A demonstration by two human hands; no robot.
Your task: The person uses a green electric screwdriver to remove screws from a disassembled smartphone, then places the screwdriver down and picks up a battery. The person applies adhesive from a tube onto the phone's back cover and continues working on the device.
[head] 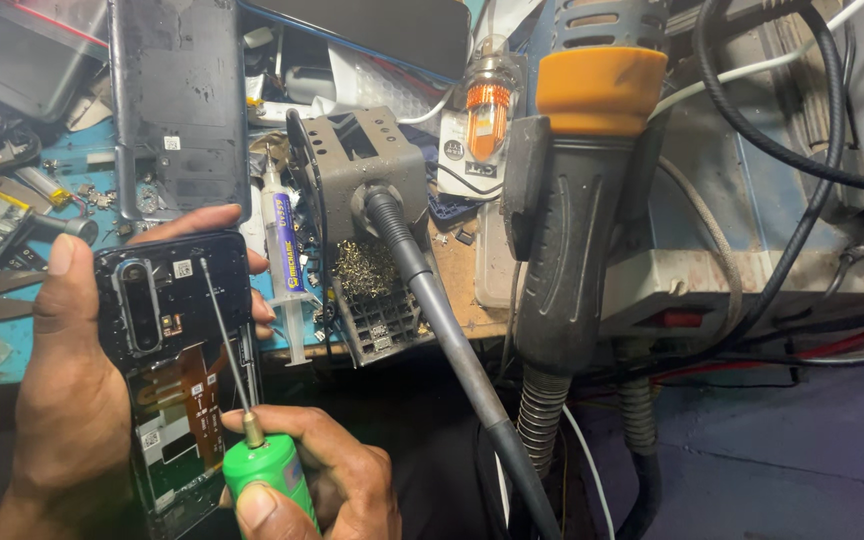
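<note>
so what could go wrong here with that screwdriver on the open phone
1. The screwdriver shaft lies across the opened phone; a slip could scratch the orange flex cable or the camera strip.
2. The left hand grips the phone only by its edges, off the bench, so pressure from the right hand might twist or drop it.
3. Loose small parts lie on the crowded blue mat; a freed screw could easily get lost.

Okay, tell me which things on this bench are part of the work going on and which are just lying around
In use:
left hand
opened phone
right hand
green-handled screwdriver

Lying about:
syringe
soldering iron stand
hot-air handle
phone back cover
</note>
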